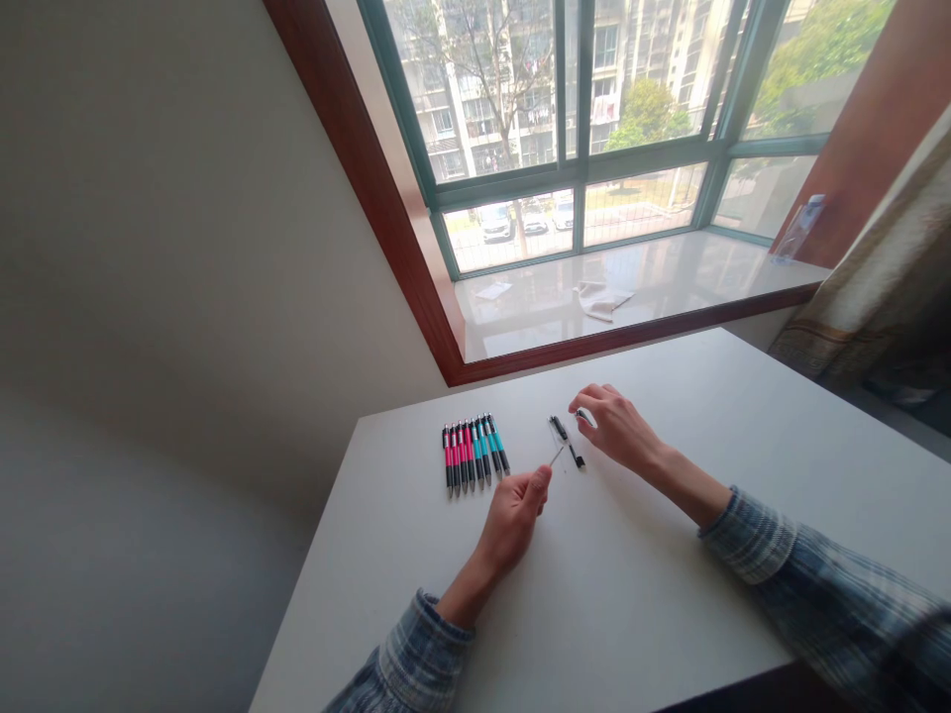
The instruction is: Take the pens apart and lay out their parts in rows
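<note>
My left hand [518,513] is closed in a pinch on a thin pen refill [557,457] that points up and to the right. My right hand [615,424] rests on the white table [654,555] with its fingers curled around a small dark pen part [581,415]. Between the hands lies a clear pen barrel with a black grip [565,440]. A row of several pens [474,457] with pink and teal grips lies side by side to the left of both hands.
The table's left edge [312,574] is close to a plain wall. Beyond the far edge runs a glossy window sill [669,277] with a folded cloth [600,298] and a paper scrap [492,290]. A curtain [877,277] hangs at the right.
</note>
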Available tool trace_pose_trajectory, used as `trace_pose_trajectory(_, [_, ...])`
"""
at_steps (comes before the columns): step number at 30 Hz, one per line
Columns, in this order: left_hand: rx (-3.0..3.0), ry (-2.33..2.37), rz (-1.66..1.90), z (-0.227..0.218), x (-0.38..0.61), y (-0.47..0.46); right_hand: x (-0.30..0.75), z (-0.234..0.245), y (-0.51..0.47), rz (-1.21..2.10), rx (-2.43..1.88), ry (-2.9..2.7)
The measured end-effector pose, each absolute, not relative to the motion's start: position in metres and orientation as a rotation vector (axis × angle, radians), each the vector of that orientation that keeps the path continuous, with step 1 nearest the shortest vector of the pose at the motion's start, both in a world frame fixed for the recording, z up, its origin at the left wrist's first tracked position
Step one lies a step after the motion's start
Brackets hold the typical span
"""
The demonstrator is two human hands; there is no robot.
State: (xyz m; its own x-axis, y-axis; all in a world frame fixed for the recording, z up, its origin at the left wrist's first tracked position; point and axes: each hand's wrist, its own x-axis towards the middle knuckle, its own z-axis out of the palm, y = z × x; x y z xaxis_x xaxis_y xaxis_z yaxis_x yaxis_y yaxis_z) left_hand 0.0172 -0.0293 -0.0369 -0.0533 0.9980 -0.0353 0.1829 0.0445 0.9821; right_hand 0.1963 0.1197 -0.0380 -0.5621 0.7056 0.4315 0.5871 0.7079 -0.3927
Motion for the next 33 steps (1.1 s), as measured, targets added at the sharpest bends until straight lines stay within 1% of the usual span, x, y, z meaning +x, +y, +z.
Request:
trace_pose_trajectory(5, [1.288,1.397,1.12,-0.041,0.016,-0.03,0.206,-0.038,0.127,0.251,-0.948,-2.231])
trace_pose_trajectory(8, [1.259,1.383,1.13,-0.044,0.015,-0.03,0.206,-0.036,0.125,0.429,-0.91,-2.118])
trace_pose_trajectory(11, [1.235,1.368,1.15,-0.046,0.014,-0.028,0.2,-0.031,0.116,0.797,-0.821,-2.065])
trace_pose_trajectory(16, [1.231,1.382,1.163,-0.043,0.013,-0.025,0.185,-0.025,0.094,1.592,-0.511,-1.951])
trace_pose_trajectory(19, [1.272,1.41,1.164,-0.039,0.012,-0.025,0.179,-0.026,0.085,1.859,-0.371,-1.837])
trace_pose_trajectory(23, [1.28,1.431,1.161,-0.038,0.011,-0.025,0.174,-0.029,0.081,1.924,-0.312,-1.749])
trace_pose_trajectory(27, [1.241,1.42,1.147,-0.04,0.012,-0.024,0.175,-0.028,0.084,1.865,-0.441,-1.631])
trace_pose_trajectory(33, [1.227,1.414,1.18,-0.042,0.013,-0.025,0.183,-0.022,0.097,1.788,-0.599,-1.277])
